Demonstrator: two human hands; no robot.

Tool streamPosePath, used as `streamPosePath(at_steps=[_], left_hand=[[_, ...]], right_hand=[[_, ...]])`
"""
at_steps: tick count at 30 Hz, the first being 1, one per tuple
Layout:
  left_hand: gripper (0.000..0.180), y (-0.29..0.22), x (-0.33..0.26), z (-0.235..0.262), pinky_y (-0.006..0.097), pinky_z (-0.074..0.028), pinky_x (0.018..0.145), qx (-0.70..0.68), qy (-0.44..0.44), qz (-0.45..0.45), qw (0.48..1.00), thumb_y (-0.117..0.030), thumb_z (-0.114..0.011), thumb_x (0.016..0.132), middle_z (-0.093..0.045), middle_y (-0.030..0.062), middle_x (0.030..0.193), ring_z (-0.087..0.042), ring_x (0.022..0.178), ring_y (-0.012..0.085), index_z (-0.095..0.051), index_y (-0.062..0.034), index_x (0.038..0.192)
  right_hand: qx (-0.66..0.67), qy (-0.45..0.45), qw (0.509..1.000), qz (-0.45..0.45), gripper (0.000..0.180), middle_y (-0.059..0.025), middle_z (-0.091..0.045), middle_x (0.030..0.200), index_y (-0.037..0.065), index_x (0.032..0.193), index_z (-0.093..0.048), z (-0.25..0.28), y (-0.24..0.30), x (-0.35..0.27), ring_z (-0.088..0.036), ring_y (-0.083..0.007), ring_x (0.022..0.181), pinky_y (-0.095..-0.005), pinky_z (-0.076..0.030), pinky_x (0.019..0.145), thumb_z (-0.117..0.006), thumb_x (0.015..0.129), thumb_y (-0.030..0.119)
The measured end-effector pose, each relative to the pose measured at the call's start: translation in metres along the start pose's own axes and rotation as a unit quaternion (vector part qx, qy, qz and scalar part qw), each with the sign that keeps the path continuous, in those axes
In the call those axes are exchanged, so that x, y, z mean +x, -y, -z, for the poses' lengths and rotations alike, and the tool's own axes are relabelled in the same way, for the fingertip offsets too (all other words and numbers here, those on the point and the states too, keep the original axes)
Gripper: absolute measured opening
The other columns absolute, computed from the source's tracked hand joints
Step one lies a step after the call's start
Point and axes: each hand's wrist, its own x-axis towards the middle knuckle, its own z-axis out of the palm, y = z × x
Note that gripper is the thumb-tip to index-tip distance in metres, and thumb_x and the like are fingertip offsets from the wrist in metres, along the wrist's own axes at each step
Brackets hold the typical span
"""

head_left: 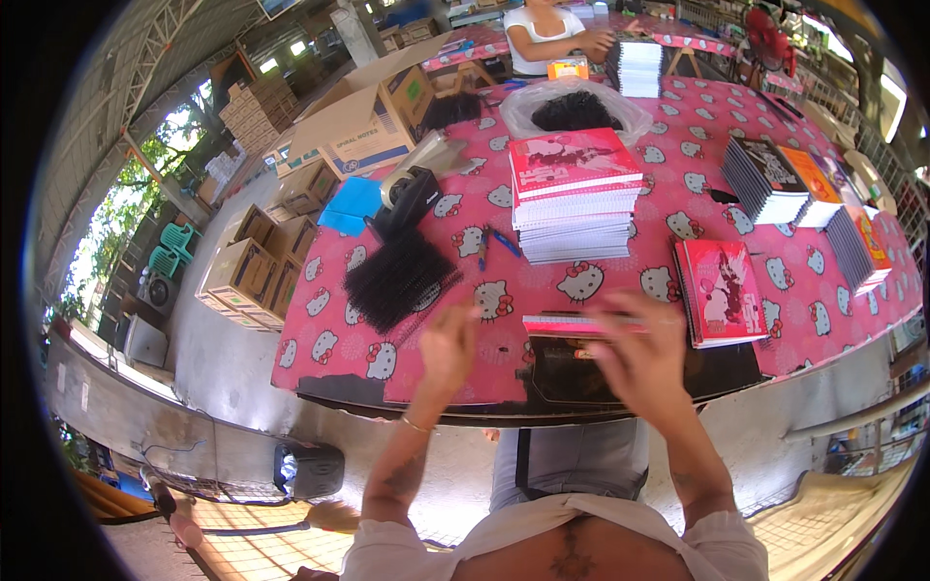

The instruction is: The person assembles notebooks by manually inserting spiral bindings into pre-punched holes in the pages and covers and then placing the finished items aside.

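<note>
Hands were raised over the near edge of the worktop, which was covered with a pink cartoon-cat cloth. Left hand was loosely curled, fingers bent inward, and held nothing that could be seen. Right hand was spread with the fingers blurred; it hovered just in front of a single notebook with a pink cover that lay flat at the near edge, and actual contact could not be determined.

Landmark for all positions: the tall stack of spiral notebooks at the middle of the worktop.
- Single notebook: directly nearer the person than the stack, close to the hands.
- Black binding coils: a loose pile to the left of the stack and nearer the person.
- Black tape dispenser: left of the stack, just beyond the coils.
- Blue pen: at the left foot of the stack.
- Red-covered notebooks: a low pile to the right of the stack and nearer the person.
- Further stacks of notebooks: right of the stack, toward the worktop's far right side.
- Clear bag of black coils: just beyond the stack.
- Open cardboard box: beyond the stack and to its left.
- Another person: seated at the far side, beyond the bag.
</note>
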Motion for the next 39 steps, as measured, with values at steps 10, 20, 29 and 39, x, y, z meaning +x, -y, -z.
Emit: streamPosePath(at_steps=[10, 20, 29, 39], left_hand=[[0.017, -0.091, 0.020, 0.011, 0.027, -0.044, 0.058, -0.197, -0.008, 0.162, 0.967, -0.008, -0.071, 0.095, -0.066, 0.0069, 0.079, -0.055, 0.064, 0.0092, -0.075, -0.0017, 0.111], [0.018, -0.078, 0.028, 0.002, 0.031, -0.049, 0.059, -0.168, -0.004, 0.136, 0.976, -0.007, -0.074, 0.091, -0.067, 0.0106, 0.082, -0.063, 0.067, 0.0202, -0.071, 0.0004, 0.106], [0.027, -0.052, 0.055, 0.013, 0.033, -0.050, 0.066, -0.208, 0.229, 0.039, 0.950, -0.008, -0.074, 0.091, -0.066, 0.0132, 0.106, -0.063, 0.076, 0.0231, -0.067, 0.0006, 0.116], [0.026, -0.065, 0.069, 0.016, 0.044, -0.053, 0.068, -0.229, 0.199, 0.039, 0.952, -0.022, -0.071, 0.095, -0.065, 0.0160, 0.106, -0.066, 0.076, 0.0377, -0.065, -0.0049, 0.114]], right_hand=[[0.031, 0.034, 0.999, -0.006, 0.008, -0.0026, -0.062, 0.069, 0.012, 0.090, -0.067, -0.076, -0.003, 0.021, -0.065, -0.0250, 0.064, -0.0376, -0.050, 0.062, -0.071, 0.084, 0.015], [0.055, 0.094, 0.993, -0.034, 0.010, -0.0056, -0.068, 0.079, 0.012, 0.095, -0.072, -0.071, -0.004, 0.022, -0.066, -0.0302, 0.066, -0.0414, -0.050, 0.061, -0.072, 0.089, 0.019], [0.102, 0.125, 0.986, -0.036, 0.006, -0.0074, -0.064, 0.076, 0.010, 0.092, -0.069, -0.063, -0.008, 0.030, -0.066, -0.0326, 0.067, -0.0435, -0.053, 0.061, -0.070, 0.088, 0.015], [0.078, 0.083, 0.993, 0.022, 0.020, -0.0086, -0.067, 0.096, 0.013, 0.107, -0.071, -0.043, -0.018, 0.027, -0.068, -0.0330, 0.079, -0.0437, -0.052, 0.062, -0.070, 0.087, 0.011]])
